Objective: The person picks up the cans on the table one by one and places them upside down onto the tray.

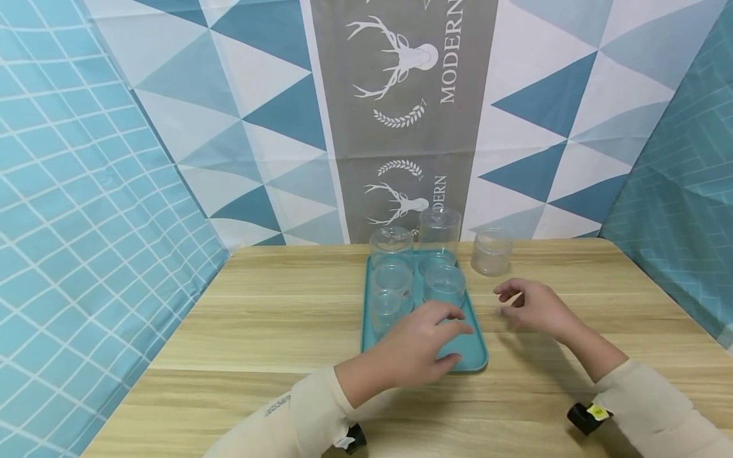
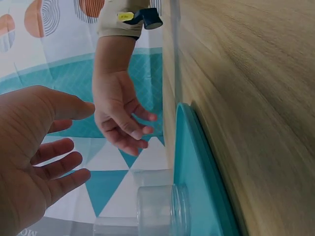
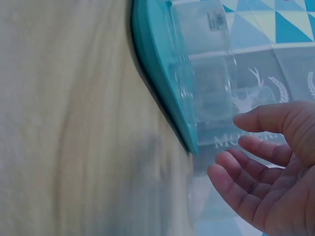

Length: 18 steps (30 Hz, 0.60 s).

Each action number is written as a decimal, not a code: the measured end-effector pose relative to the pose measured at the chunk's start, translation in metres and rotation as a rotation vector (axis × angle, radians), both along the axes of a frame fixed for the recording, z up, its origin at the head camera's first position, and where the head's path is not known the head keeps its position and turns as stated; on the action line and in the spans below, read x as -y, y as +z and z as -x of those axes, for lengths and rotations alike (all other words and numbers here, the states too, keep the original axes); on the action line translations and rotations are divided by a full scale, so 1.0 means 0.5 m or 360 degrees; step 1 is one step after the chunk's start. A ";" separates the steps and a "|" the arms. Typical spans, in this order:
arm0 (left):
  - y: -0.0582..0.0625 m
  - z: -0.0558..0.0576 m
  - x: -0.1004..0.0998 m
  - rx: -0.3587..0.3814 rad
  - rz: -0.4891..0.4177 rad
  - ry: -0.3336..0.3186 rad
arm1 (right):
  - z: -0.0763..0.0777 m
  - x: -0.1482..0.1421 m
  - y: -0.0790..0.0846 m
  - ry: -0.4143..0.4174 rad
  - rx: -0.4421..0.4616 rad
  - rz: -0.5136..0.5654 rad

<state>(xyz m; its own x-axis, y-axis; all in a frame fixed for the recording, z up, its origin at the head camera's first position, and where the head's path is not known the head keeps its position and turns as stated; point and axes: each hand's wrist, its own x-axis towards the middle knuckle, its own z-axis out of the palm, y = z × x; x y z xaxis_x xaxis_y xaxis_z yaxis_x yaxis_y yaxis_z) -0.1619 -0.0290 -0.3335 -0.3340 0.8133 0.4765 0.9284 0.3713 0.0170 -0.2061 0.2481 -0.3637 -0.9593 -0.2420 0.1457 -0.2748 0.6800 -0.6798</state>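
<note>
A teal tray (image 1: 475, 356) bears several clear containers. At its back right is a tall clear jar (image 1: 439, 230), with a shorter clear jar (image 1: 444, 287) in front of it. More clear containers line the left side, among them a front-left one (image 1: 385, 310) partly behind my left hand. That hand (image 1: 420, 343) hovers over the tray's front part, fingers loosely bent and holding nothing. Right of the tray, my right hand (image 1: 535, 308) is in the air, thumb and fingers apart, grasping nothing. A low clear jar (image 1: 491, 254) stands on the table just beyond it.
The wooden table (image 1: 275, 331) extends to both sides of the tray. Behind it hangs a patterned cloth (image 1: 275, 127), close to the back containers. Blue cloths flank the left and right sides. Each wrist wears a small black camera (image 1: 585, 418).
</note>
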 end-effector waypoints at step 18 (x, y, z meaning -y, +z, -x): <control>-0.028 0.025 -0.039 -0.0064 0.0011 0.0006 | 0.041 -0.053 0.007 -0.0194 -0.0727 -0.0298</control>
